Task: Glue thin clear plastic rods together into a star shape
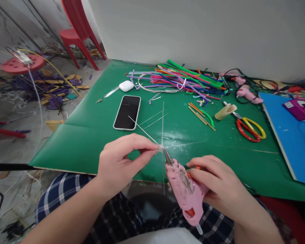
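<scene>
You are at the gluing step: your left hand (pixel 119 162) pinches the wires (pixel 163 118) at their crossing, over the mat's (pixel 91 135) near edge, and your right hand (pixel 218 186) grips the gun (pixel 184 193) (nozzle at the crossing). The next move likely calls for a steady pinch, fingertips clear of the glue.

A plain white wall (pixel 193 30) backs the green surface (pixel 91 135); a red chair (pixel 76 30) and red stool (pixel 20 64) stand on the littered floor (pixel 15 108).
</scene>
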